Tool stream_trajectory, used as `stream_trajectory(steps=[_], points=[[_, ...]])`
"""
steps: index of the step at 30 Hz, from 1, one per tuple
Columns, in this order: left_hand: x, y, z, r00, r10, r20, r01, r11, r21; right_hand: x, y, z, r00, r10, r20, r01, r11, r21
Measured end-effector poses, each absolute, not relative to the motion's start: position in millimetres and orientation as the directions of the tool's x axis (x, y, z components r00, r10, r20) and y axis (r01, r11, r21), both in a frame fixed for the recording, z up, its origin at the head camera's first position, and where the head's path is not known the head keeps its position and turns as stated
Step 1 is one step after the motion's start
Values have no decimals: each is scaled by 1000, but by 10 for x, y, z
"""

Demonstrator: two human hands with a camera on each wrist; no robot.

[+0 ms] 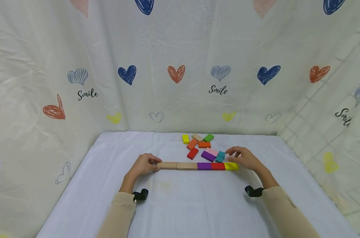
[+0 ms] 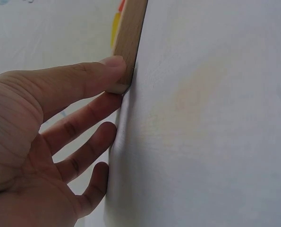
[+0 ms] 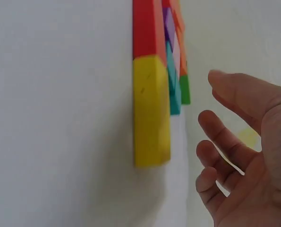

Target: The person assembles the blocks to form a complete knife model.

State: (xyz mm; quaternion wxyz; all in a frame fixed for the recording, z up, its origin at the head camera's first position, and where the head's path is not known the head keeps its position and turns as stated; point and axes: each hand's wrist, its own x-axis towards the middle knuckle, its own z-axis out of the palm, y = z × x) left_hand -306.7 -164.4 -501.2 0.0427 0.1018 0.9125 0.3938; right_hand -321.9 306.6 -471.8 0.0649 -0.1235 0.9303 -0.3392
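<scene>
1. Pinching the wooden block (image 1: 168, 166), the left hand (image 1: 144, 164) should press gently, keeping the row (image 1: 204, 166) straight on the cloth (image 1: 192, 205).
2. Right hand (image 1: 242, 158), empty, fingers parted, should avoid nudging the nearby yellow block (image 1: 232, 166).

Wht tablecloth (image 1: 180, 211) w/ wht curtain (image 1: 195, 76) behind, multicol hearts (image 1: 127, 75) & "Smile" txt (image 1: 218, 90).
</scene>
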Motion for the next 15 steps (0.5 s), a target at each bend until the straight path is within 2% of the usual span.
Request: stream_trajectory(steps=[5,15], points=[[-3076,-1654,-5010,-975,223,4,155,666,729,-3365,2872,-4696,-949,-314,-2,-236,716,-657],[-3066,-1650,-4999,-974,226,5,158,666,729,-3642,2668,-4823,-958,-277,-73,-176,769,-614]])
